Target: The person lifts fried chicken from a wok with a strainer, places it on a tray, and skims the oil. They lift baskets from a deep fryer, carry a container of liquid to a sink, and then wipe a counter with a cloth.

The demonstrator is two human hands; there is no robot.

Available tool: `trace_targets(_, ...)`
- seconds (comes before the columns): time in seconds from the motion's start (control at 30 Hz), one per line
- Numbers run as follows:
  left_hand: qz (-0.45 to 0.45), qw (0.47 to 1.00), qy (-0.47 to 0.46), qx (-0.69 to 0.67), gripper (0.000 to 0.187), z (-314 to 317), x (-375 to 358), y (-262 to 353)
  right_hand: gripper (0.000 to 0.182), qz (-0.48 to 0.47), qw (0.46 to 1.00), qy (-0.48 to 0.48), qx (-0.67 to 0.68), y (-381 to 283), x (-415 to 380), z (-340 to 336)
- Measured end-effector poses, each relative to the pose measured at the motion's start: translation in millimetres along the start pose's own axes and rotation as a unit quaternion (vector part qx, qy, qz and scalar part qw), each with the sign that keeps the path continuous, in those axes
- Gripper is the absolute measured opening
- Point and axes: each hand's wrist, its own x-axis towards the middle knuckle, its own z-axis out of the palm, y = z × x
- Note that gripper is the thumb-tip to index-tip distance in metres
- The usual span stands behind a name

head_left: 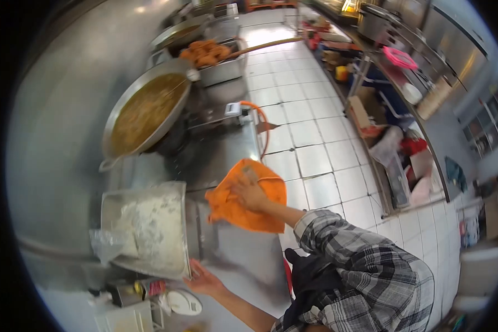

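My right hand (249,191) presses on an orange cloth (268,191), which lies spread on the steel counter (238,254) near its edge. The fingers there are bunched on the fabric and slightly blurred. At the near corner of a metal tray of white flour (157,227), my left hand (203,279) touches the rim with its fingers apart. A clear plastic bag (108,245) hangs over the tray's far side. Bare steel shows between the tray and the cloth.
A wide wok of oil (149,113) stands beyond the tray, with fried food (206,53) in a metal pan farther along. A wooden handle (271,44) juts over the aisle. A white scale (183,302) sits lower left. Shelving (393,122) lines the tiled floor's other side.
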Motion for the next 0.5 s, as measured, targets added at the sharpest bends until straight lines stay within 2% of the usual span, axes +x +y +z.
trace_targets(0.03, -0.016, 1.000, -0.012, 0.006, 0.046, -4.2, -2.5, -8.2, 0.039, 0.046, 0.998, 0.044, 0.012, 34.3, -7.3, -3.1)
trace_targets(0.07, 0.016, 0.998, -0.010, 0.066, 0.045, -7.8, -4.0, -19.7, 0.039, 0.089, 0.992, 0.090, 0.023, 73.3, -18.0, 0.0)
trace_targets(0.1, 0.051, 0.991, -0.009, 0.123, 0.045, -5.9, -4.2, -34.9, 0.038, 0.218, 0.960, 0.051, 0.169, 112.8, -33.3, -2.4)
trace_targets(0.13, 0.041, 0.991, -0.024, 0.124, 0.045, -0.2, -7.8, -54.4, 0.037, 0.335, 0.888, 0.016, 0.314, 150.6, -56.0, -6.3)
trace_targets(0.2, -0.028, 0.989, 0.001, 0.143, 0.046, 9.7, -28.5, -102.9, 0.037, 0.339, 0.872, 0.153, 0.317, 220.4, -133.2, -16.4)
trace_targets(0.23, -0.075, 0.981, -0.040, 0.175, 0.045, 13.6, -35.5, -128.1, 0.042, 0.399, 0.802, 0.245, 0.369, 236.3, -167.6, -26.8)
trace_targets(0.27, -0.118, 0.968, -0.083, 0.206, 0.044, 23.4, -51.4, -155.3, 0.048, 0.400, 0.720, 0.363, 0.435, 246.9, -200.6, -53.1)
trace_targets(0.3, -0.151, 0.954, -0.128, 0.226, 0.044, 34.5, -70.6, -183.3, 0.052, 0.539, 0.687, 0.326, 0.362, 279.2, -242.9, -54.1)
trace_targets(0.37, -0.228, 0.909, -0.213, 0.277, 0.044, 62.5, -112.5, -232.3, 0.050, 0.524, 0.628, 0.412, 0.401, 351.2, -338.4, -42.7)
trace_targets(0.4, -0.272, 0.877, -0.252, 0.306, 0.044, 76.5, -133.1, -253.9, 0.048, 0.569, 0.619, 0.407, 0.357, 361.5, -359.6, -64.2)
trace_targets(0.43, -0.276, 0.872, -0.265, 0.305, 0.044, 84.7, -149.5, -281.4, 0.047, 0.611, 0.607, 0.401, 0.312, 370.9, -375.8, -93.0)
trace_targets(0.5, -0.383, 0.798, -0.320, 0.338, 0.045, 97.2, -166.5, -335.8, 0.048, 0.601, 0.577, 0.424, 0.356, 392.0, -390.0, -113.6)
